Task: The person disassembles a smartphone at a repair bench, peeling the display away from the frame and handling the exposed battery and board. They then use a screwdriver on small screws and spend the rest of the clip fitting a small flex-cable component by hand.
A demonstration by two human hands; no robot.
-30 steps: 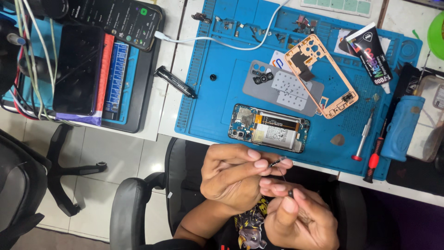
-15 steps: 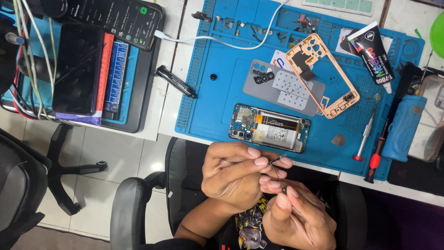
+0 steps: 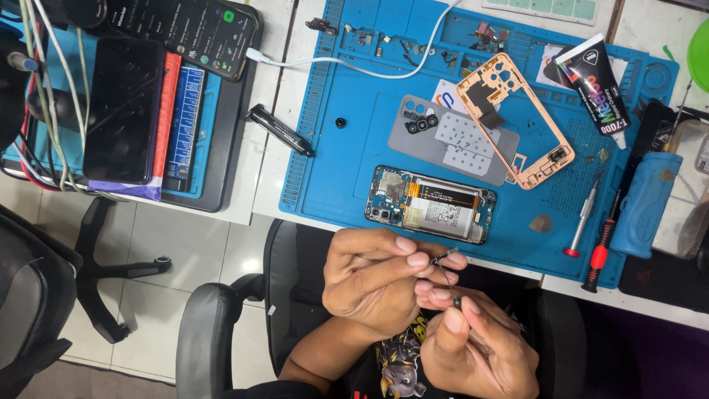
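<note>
Left hand [image 3: 373,281] pinches a thin dark part [image 3: 445,267], perhaps a flex strip; right hand [image 3: 473,343] pinches its lower end. Opened phone [image 3: 430,214] lies at twelve o'clock on the mat [image 3: 347,170]. A slipped pinch could drop the part into the lap.

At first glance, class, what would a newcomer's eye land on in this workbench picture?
Most striking is the opened phone, its battery and circuit board bare, lying near the front edge of the blue work mat. Just below it, the left hand and right hand meet over the lap, pinching a thin dark tool between the fingertips. Behind the phone lies a peach-coloured phone frame, stripped and tilted.
</note>
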